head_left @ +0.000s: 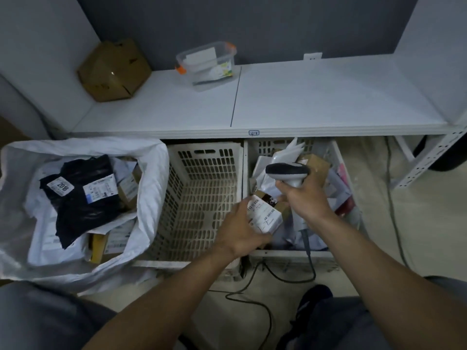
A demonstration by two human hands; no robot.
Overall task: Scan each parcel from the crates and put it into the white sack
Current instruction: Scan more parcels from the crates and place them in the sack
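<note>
The left hand (240, 231) is gripping a small box (265, 214) by its near end, fingers curled round the sides, and is holding it over the near left corner of the right crate (290, 253), labelled face turned up. The right hand (302, 198) is clasping the handle of the scanner (288, 173), whose head is hanging just beyond the box and pointing leftward; its cable (311, 263) is trailing down over the crate's front rim. The box is looking like stiff cardboard, light enough for one hand, and the label may be slick, so the plain side edges are probably serving best for a hold, leaving the barcode uncovered. More parcels are lying in the right crate, while the left crate (204, 147) is showing only its mesh floor. The white sack (154, 173) is standing open beside the left crate, already holding parcels.
</note>
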